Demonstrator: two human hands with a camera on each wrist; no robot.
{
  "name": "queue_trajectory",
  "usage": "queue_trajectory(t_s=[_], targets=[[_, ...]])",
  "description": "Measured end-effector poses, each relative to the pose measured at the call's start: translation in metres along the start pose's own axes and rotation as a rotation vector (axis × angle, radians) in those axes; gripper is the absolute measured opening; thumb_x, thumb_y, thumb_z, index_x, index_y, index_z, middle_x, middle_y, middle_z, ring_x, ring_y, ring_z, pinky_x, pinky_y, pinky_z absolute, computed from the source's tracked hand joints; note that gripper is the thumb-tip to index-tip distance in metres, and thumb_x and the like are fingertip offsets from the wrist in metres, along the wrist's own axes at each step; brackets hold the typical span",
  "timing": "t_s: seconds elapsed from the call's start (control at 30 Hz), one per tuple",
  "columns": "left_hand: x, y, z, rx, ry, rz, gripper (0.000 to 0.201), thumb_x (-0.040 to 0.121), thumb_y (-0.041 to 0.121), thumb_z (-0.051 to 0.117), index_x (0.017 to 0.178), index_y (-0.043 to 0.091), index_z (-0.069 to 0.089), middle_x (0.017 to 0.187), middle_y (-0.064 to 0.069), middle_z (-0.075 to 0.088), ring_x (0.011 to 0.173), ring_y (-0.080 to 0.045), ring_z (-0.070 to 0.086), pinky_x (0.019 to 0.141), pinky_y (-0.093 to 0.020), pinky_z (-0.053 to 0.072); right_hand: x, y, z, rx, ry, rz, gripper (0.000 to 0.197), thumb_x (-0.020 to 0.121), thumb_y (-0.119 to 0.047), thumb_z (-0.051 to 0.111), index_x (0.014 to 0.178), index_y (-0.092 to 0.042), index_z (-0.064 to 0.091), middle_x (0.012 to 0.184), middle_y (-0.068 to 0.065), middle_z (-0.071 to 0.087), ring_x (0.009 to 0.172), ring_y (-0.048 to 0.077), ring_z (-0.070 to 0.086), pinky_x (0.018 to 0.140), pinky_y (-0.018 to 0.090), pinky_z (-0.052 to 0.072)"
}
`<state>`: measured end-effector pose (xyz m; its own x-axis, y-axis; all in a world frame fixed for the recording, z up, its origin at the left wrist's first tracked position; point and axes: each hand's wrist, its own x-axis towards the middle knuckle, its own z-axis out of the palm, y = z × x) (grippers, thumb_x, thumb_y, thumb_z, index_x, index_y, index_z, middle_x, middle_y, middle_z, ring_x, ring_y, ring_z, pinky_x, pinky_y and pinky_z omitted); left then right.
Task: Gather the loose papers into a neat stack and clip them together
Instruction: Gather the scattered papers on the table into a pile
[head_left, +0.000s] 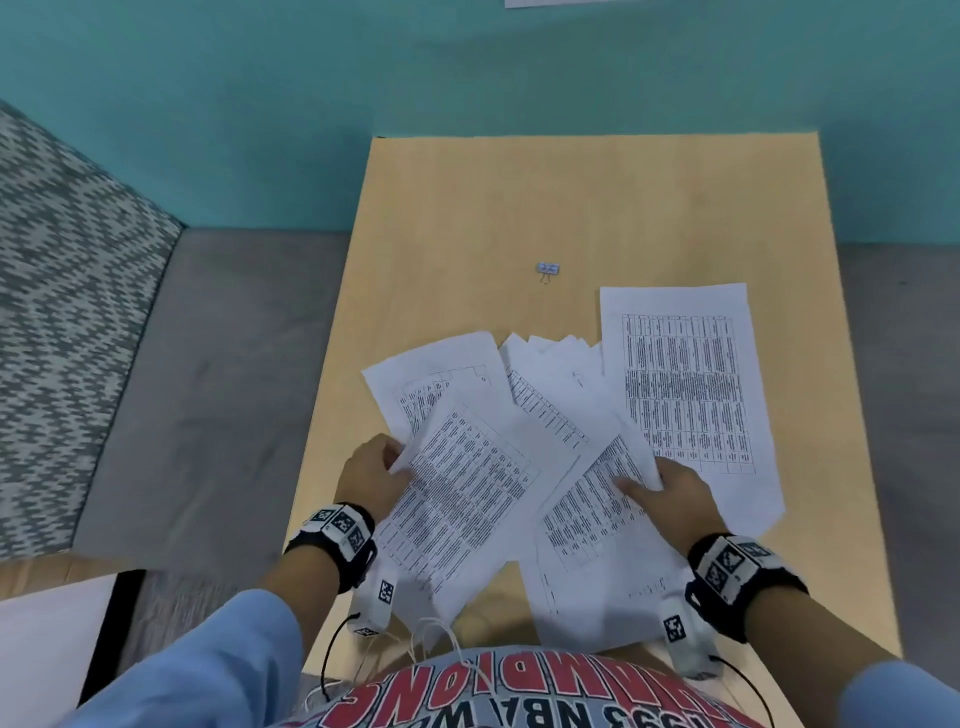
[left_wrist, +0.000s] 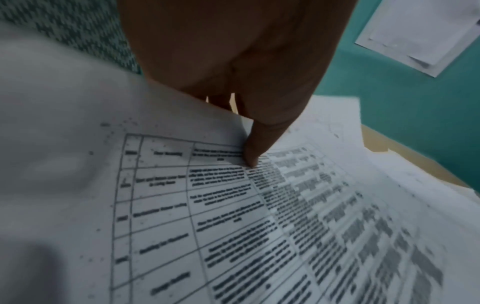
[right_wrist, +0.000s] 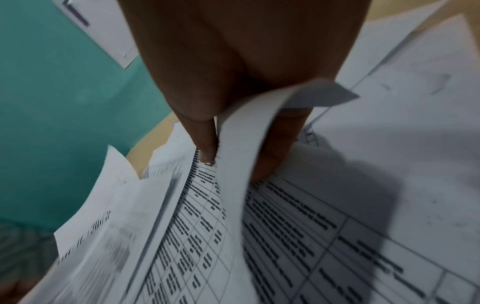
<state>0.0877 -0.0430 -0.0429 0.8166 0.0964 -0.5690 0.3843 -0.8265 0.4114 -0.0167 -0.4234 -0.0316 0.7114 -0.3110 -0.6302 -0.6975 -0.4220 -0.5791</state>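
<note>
The gathering is only being started, as far as can be judged. The white printed paper sheets (head_left: 566, 415) are lying spread out in a loose fan on the light wooden surface (head_left: 519, 208), and no neat stack is being made yet. One sheet with a table printed on it (head_left: 691, 384) is lying flat at the right side, partly under the others. The rest are crossing over each other at different angles near the front edge.

One sheet on the left (head_left: 467, 499) is being pinched at its edge by the left hand (head_left: 371, 473); in the left wrist view the thumb (left_wrist: 253, 152) is being pressed on top of the page while the other fingers are tucked under it. A sheet on the right (head_left: 597, 514) is being held by the right hand (head_left: 670, 493), with its edge curling up between the fingers (right_wrist: 207, 144).

The small silver binder clip (head_left: 547, 269) is lying alone on the surface, behind the papers and apart from them. It is not being touched. So the squaring up and the clipping are both being left for later.

Counted: one clip and two hands are being shown. At least five sheets are being seen, but the middle ones overlap, so the exact number cannot be told.
</note>
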Motion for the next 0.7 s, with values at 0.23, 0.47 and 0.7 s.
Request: queue_trajectory(t_s=[0.23, 0.47, 0.7], targets=[[0.007, 0.005, -0.007, -0.289, 0.047, -0.100, 0.025, 0.090, 0.009, 0.079, 0.107, 0.011, 0.061, 0.101, -0.009, 0.067, 0.079, -0.023, 0.059, 0.071, -0.033, 0.049, 0.011, 0.002, -0.012, 0.164, 0.079, 0.038, 0.030, 0.089, -0.036, 0.077, 0.098, -0.014, 0.059, 0.085, 0.004, 0.064, 0.073, 0.022, 0.061, 0.061, 0.030, 0.045], [0.006, 0.011, -0.008, -0.413, -0.013, -0.166, 0.053, 0.100, 0.023, 0.071, 0.138, 0.026, 0.034, 0.106, -0.005, 0.073, 0.096, -0.027, 0.071, 0.084, -0.041, 0.058, 0.004, -0.028, 0.004, 0.364, -0.245, 0.147, 0.018, 0.098, -0.021, 0.069, 0.109, -0.022, 0.055, 0.111, -0.004, 0.065, 0.102, 0.020, 0.057, 0.093, 0.031, 0.043], [0.017, -0.014, 0.012, -0.433, -0.218, -0.106, 0.027, 0.090, 0.048, 0.066, 0.098, 0.023, 0.061, 0.100, -0.001, 0.060, 0.092, -0.022, 0.056, 0.092, -0.049, 0.053, 0.007, -0.037, 0.015, 0.609, -0.207, 0.157, 0.091, 0.080, -0.056, 0.081, 0.154, -0.016, 0.045, 0.151, -0.005, 0.051, 0.144, 0.022, 0.043, 0.120, 0.047, 0.031]])
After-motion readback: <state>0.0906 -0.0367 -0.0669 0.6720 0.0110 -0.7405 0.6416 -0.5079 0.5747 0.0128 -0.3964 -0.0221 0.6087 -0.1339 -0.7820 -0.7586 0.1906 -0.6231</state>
